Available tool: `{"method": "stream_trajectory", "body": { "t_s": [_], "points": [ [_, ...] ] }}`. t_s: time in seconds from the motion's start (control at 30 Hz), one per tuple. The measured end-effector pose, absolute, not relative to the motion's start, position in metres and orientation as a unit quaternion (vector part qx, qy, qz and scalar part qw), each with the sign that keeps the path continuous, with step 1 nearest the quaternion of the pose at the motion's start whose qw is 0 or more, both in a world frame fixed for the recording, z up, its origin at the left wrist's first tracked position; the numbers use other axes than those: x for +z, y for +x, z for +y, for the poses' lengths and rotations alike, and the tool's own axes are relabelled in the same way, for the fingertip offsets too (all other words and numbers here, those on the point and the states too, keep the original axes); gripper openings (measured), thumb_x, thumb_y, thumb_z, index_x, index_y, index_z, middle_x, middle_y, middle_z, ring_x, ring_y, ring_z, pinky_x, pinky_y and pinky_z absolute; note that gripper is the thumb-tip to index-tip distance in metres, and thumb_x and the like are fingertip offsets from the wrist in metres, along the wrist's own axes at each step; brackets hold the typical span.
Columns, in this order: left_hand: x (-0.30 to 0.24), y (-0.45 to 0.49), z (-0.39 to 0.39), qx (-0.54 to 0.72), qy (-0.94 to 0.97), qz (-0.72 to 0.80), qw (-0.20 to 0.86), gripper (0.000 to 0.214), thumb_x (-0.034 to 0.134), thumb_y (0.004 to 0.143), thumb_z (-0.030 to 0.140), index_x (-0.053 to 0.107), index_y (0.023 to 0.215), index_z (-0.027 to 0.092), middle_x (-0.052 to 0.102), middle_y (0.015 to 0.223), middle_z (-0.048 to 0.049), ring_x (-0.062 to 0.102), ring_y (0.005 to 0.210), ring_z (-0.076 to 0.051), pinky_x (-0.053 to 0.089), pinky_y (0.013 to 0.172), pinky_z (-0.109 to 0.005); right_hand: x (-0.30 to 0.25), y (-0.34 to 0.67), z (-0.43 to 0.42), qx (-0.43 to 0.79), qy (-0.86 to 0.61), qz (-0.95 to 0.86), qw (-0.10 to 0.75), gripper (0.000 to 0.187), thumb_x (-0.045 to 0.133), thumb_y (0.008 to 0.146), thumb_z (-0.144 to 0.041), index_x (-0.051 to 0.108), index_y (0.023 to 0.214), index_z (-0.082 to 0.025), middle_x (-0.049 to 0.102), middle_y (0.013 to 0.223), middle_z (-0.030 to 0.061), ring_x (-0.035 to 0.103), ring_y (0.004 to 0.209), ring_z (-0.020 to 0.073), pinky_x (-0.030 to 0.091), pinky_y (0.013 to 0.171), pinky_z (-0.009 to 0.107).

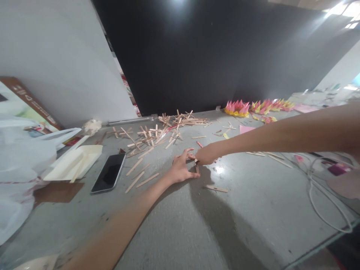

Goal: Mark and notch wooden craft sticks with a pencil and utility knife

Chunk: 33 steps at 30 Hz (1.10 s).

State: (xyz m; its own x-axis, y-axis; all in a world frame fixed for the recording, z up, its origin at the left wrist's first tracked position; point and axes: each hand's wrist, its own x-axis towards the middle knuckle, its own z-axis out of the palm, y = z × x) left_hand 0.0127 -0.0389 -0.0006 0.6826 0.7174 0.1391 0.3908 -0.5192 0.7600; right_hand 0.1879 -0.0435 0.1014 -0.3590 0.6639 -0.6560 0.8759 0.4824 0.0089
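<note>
My left hand (pixel 182 167) rests on the grey table (pixel 213 225) with fingers spread, thumb and forefinger framing a small wooden stick piece (pixel 197 168). My right hand (pixel 206 155) comes in from the right, fingers pinched together on the upper end of that stick piece. A loose wooden stick (pixel 216 188) lies just in front of the hands. A pile of wooden craft sticks (pixel 157 134) is scattered behind them, and a few more sticks (pixel 137 176) lie to the left.
A black phone (pixel 109 172) lies left of the hands beside a white tray (pixel 73 162) and a plastic bag (pixel 22 157). Pink and yellow folded paper pieces (pixel 254 107) sit at the back right. A white cable (pixel 323 202) loops at the right edge. A dark board (pixel 225 56) stands behind.
</note>
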Motion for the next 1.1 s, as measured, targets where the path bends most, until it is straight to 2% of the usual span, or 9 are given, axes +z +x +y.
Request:
{"method": "stream_trajectory", "body": {
  "t_s": [0.07, 0.17, 0.27, 0.43, 0.53, 0.63, 0.77, 0.93, 1.1],
  "points": [
    [-0.001, 0.013, -0.038, 0.227, 0.840, 0.329, 0.367, 0.112, 0.099, 0.056, 0.039, 0.036, 0.148, 0.031, 0.071, 0.130, -0.0121, 0.061, 0.133, -0.034, 0.028, 0.119, -0.057, 0.101, 0.190, -0.043, -0.195, 0.490, 0.780, 0.337, 0.040, 0.047, 0.104, -0.034, 0.069, 0.085, -0.008, 0.059, 0.055, 0.0051, 0.063, 0.053, 0.0215, 0.054, 0.066, 0.037],
    [-0.002, 0.013, -0.038, 0.236, 0.834, 0.328, 0.376, 0.112, 0.100, 0.054, 0.038, 0.038, 0.146, 0.031, 0.071, 0.128, -0.0124, 0.063, 0.130, -0.034, 0.031, 0.119, -0.055, 0.103, 0.191, -0.043, -0.203, 0.490, 0.766, 0.362, 0.049, 0.040, 0.106, -0.039, 0.067, 0.078, -0.008, 0.055, 0.050, 0.0042, 0.058, 0.048, 0.0199, 0.051, 0.060, 0.035],
    [-0.002, 0.013, -0.038, 0.237, 0.835, 0.330, 0.370, 0.110, 0.100, 0.052, 0.039, 0.040, 0.145, 0.030, 0.071, 0.127, -0.0113, 0.063, 0.130, -0.035, 0.030, 0.119, -0.055, 0.106, 0.190, -0.045, -0.180, 0.468, 0.787, 0.360, 0.047, 0.039, 0.107, -0.034, 0.069, 0.083, -0.007, 0.056, 0.051, 0.0031, 0.059, 0.049, 0.0187, 0.053, 0.070, 0.037],
    [0.000, 0.014, -0.039, 0.228, 0.840, 0.339, 0.357, 0.110, 0.099, 0.054, 0.036, 0.038, 0.145, 0.031, 0.071, 0.128, -0.0098, 0.062, 0.131, -0.035, 0.029, 0.119, -0.056, 0.111, 0.191, -0.051, -0.090, 0.399, 0.850, 0.333, 0.020, 0.054, 0.100, -0.016, 0.074, 0.100, -0.014, 0.062, 0.059, 0.0005, 0.068, 0.073, 0.0217, 0.046, 0.100, 0.045],
    [0.000, 0.014, -0.038, 0.235, 0.838, 0.334, 0.361, 0.111, 0.099, 0.053, 0.035, 0.039, 0.145, 0.031, 0.071, 0.127, -0.0100, 0.063, 0.130, -0.034, 0.031, 0.118, -0.055, 0.112, 0.193, -0.053, -0.043, 0.377, 0.867, 0.323, 0.017, 0.060, 0.093, -0.006, 0.075, 0.095, -0.015, 0.069, 0.071, 0.0050, 0.071, 0.088, 0.0252, 0.045, 0.101, 0.046],
    [-0.002, 0.014, -0.037, 0.250, 0.833, 0.327, 0.370, 0.111, 0.100, 0.051, 0.035, 0.041, 0.144, 0.030, 0.071, 0.124, -0.0104, 0.064, 0.128, -0.035, 0.033, 0.118, -0.055, 0.112, 0.195, -0.057, -0.021, 0.367, 0.873, 0.321, 0.021, 0.060, 0.088, 0.001, 0.074, 0.089, -0.014, 0.072, 0.078, 0.0077, 0.071, 0.091, 0.0248, 0.048, 0.096, 0.042],
    [-0.003, 0.014, -0.036, 0.253, 0.833, 0.318, 0.375, 0.109, 0.100, 0.052, 0.036, 0.042, 0.145, 0.031, 0.072, 0.123, -0.0106, 0.064, 0.128, -0.036, 0.033, 0.118, -0.056, 0.111, 0.196, -0.061, -0.026, 0.370, 0.872, 0.318, 0.021, 0.055, 0.094, -0.005, 0.075, 0.096, -0.011, 0.072, 0.080, 0.0102, 0.070, 0.085, 0.0244, 0.049, 0.091, 0.041],
    [-0.004, 0.013, -0.036, 0.252, 0.833, 0.326, 0.369, 0.110, 0.101, 0.051, 0.040, 0.044, 0.144, 0.031, 0.072, 0.124, -0.0111, 0.064, 0.128, -0.037, 0.033, 0.117, -0.059, 0.105, 0.193, -0.053, -0.078, 0.373, 0.866, 0.325, 0.022, 0.053, 0.099, -0.016, 0.075, 0.103, -0.013, 0.065, 0.065, 0.0004, 0.067, 0.069, 0.0189, 0.046, 0.100, 0.044],
    [-0.008, 0.013, -0.035, 0.266, 0.824, 0.311, 0.393, 0.110, 0.101, 0.050, 0.040, 0.046, 0.144, 0.032, 0.073, 0.122, -0.0108, 0.065, 0.126, -0.037, 0.041, 0.114, -0.056, 0.100, 0.186, -0.043, -0.106, 0.388, 0.856, 0.324, 0.021, 0.056, 0.100, -0.025, 0.073, 0.103, -0.013, 0.063, 0.064, -0.0005, 0.066, 0.063, 0.0182, 0.049, 0.093, 0.041]
  ]
}}
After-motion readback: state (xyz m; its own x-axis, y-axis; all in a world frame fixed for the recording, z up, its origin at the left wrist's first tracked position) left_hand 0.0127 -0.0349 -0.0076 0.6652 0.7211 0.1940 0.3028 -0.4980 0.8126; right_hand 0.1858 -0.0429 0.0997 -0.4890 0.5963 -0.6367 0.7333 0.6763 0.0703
